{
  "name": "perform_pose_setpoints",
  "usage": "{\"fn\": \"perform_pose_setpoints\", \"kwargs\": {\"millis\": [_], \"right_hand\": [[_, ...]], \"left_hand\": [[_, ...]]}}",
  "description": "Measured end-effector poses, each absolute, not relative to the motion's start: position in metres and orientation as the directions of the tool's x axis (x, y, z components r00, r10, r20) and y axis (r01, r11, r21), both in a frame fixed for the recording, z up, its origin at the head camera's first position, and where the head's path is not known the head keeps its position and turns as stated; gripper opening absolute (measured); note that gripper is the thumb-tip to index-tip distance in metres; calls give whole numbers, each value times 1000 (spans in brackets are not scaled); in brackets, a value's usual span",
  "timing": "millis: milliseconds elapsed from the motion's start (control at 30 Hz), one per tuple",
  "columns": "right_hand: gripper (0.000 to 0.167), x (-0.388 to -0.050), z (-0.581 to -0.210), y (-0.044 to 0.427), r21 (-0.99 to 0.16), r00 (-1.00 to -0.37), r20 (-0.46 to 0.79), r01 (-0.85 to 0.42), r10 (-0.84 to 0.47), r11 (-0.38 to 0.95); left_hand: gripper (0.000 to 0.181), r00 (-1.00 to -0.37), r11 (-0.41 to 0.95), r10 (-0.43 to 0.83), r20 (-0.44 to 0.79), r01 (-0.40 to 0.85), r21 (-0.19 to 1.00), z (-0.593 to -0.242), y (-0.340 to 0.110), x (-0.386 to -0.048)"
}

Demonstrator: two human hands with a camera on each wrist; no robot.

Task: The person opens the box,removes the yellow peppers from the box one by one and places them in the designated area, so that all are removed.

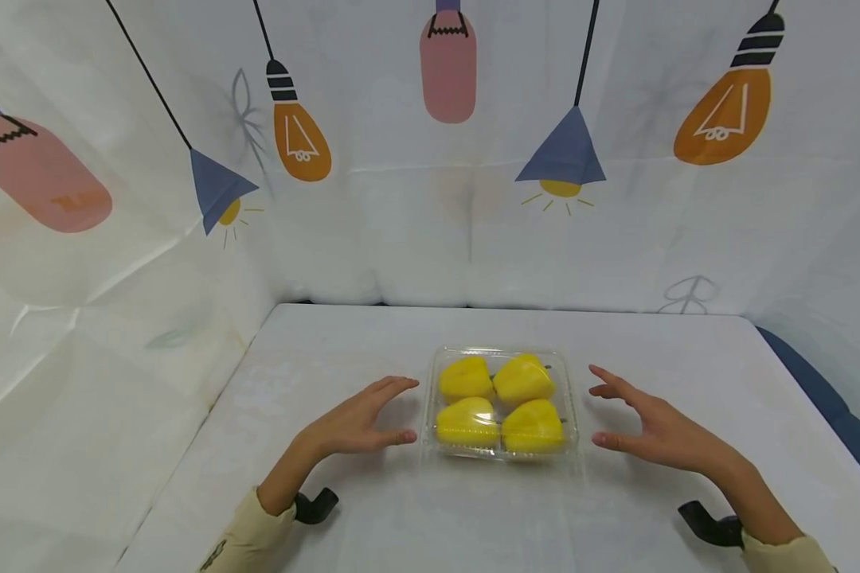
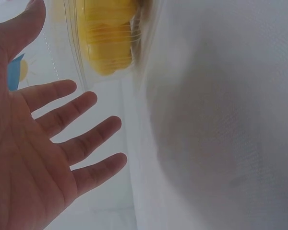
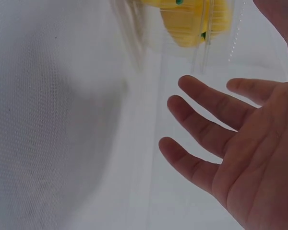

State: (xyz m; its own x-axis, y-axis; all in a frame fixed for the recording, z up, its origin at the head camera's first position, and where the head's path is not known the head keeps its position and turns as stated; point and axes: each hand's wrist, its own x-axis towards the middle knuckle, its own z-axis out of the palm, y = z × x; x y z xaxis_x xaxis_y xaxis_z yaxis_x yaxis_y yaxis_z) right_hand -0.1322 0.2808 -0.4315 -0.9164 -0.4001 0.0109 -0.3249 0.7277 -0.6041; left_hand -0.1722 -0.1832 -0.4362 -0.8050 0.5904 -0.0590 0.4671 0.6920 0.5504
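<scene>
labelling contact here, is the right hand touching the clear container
Apart. The head view shows it: a strip of white table is visible between the fingers of the right hand and the near side of the clear container.

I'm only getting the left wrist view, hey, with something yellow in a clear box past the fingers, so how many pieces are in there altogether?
Observer: Four; the head view shows all the yellow pieces, which look like peppers, in the clear box.
Operator: And what's to the right of it?
Observer: The right hand, with a gap between, as the head view shows.
Operator: Any colour on the pieces besides yellow?
Observer: Yes, the right wrist view shows small green bits on them.
</scene>
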Motion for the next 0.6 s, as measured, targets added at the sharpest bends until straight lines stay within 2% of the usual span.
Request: {"fn": "perform_pose_setpoints", "kwargs": {"millis": [233,600], "right_hand": [[92,-132,-431,275,-603,-910,-11,-324,-414,729],[91,-130,-428,271,-610,-905,-41,-313,-423,728]], "left_hand": [[83,-783,656,620,-43,488,575,-436,-183,-173],[77,-768,635,638,-54,486,601,-435,-178,-172]]}}
